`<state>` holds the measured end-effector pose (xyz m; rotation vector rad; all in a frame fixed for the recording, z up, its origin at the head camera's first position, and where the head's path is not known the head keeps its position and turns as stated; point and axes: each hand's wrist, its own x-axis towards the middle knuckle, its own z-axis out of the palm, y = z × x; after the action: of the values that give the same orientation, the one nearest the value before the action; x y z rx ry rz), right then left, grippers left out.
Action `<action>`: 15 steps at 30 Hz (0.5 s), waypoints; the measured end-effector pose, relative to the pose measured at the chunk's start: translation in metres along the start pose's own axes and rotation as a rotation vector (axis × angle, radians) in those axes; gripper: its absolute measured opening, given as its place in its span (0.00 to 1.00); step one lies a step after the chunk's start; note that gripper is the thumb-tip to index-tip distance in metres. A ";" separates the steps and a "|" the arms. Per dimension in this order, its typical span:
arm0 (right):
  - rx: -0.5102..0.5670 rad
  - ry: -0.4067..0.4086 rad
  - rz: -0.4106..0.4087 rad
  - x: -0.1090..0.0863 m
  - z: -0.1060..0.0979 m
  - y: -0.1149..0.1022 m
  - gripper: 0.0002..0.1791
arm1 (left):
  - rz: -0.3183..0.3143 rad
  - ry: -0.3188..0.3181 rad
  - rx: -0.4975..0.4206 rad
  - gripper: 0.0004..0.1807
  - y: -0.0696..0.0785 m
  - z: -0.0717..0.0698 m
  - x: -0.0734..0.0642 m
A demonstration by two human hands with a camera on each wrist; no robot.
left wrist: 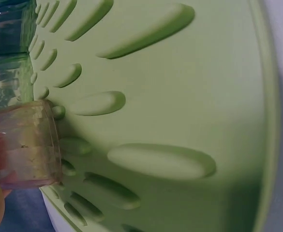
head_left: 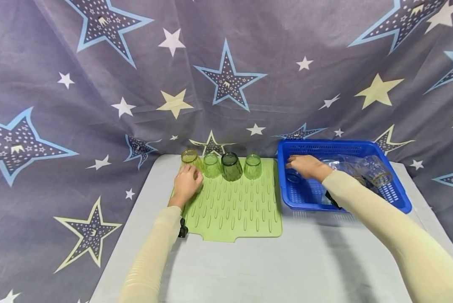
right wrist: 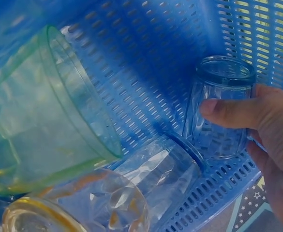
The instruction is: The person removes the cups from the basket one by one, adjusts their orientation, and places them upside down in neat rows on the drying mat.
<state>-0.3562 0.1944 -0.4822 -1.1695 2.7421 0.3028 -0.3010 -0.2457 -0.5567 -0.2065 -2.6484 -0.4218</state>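
At the back left corner of the green draining mat, my left hand grips an amber-rimmed drinking glass. In the left wrist view this glass has its rim close to the mat, with fingers showing through its wall. Beside it stand a light green glass, a dark green glass and another green glass. Inside the blue basket, my right hand grips a blue-tinted glass, thumb across its side and fingers behind it.
The basket also holds a clear glass with a blue rim, an amber-rimmed glass and a large green-rimmed container. It stands at the mat's right on a white table. A star-patterned curtain hangs behind.
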 end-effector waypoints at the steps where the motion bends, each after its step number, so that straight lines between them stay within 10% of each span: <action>1: -0.005 0.002 -0.005 0.000 0.000 0.000 0.30 | 0.000 0.001 0.000 0.08 0.000 0.000 0.000; 15: -0.018 0.060 -0.067 -0.006 0.000 0.000 0.31 | 0.002 0.006 0.004 0.08 -0.002 0.003 -0.001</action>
<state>-0.3523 0.1983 -0.4808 -1.2930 2.7487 0.2894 -0.3013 -0.2464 -0.5599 -0.2056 -2.6426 -0.4160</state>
